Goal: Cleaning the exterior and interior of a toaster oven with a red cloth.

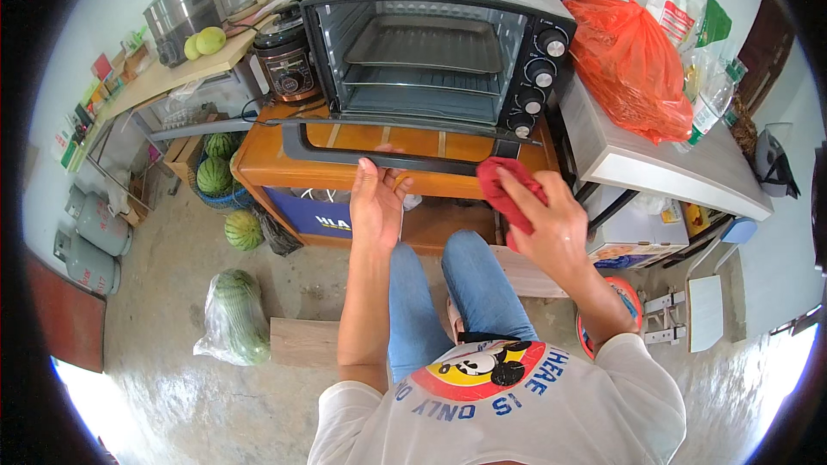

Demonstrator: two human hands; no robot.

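Note:
A black countertop oven stands on a wooden cabinet, its interior visible with a dark baking tray above a wire rack. The oven door is lowered towards me, and its black handle runs across in front. My left hand is at the handle's middle, palm up, thumb raised and fingers partly behind it; whether it grips is unclear. My right hand holds a bunched red cloth against the handle's right end.
An electric pressure cooker stands left of the oven. On the right, a grey-topped table bears a red plastic bag and a plastic bottle. Watermelons and a bagged green melon or gourd lie on the floor at left.

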